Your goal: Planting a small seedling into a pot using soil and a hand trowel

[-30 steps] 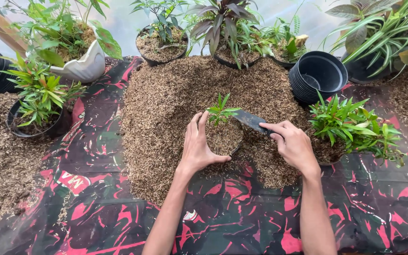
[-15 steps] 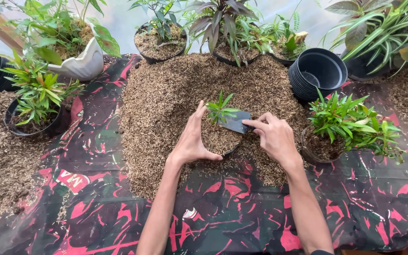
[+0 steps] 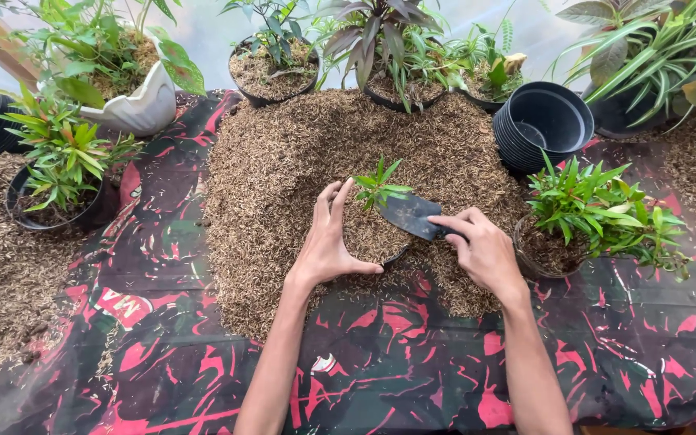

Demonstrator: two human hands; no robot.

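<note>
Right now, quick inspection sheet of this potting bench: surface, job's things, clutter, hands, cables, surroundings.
Surface: patterned red and black sheet, with a husk mound heaped on it.
Job's things: small pot filled with husk, seedling upright in it; dark trowel, blade beside the seedling.
Clutter: stack of empty black pots; loose husk at far left.
Hands: left hand cups the small pot; right hand grips the trowel.
Cables: nothing seen.
Surroundings: potted plants on both sides and along the back; white pot at back left.
</note>
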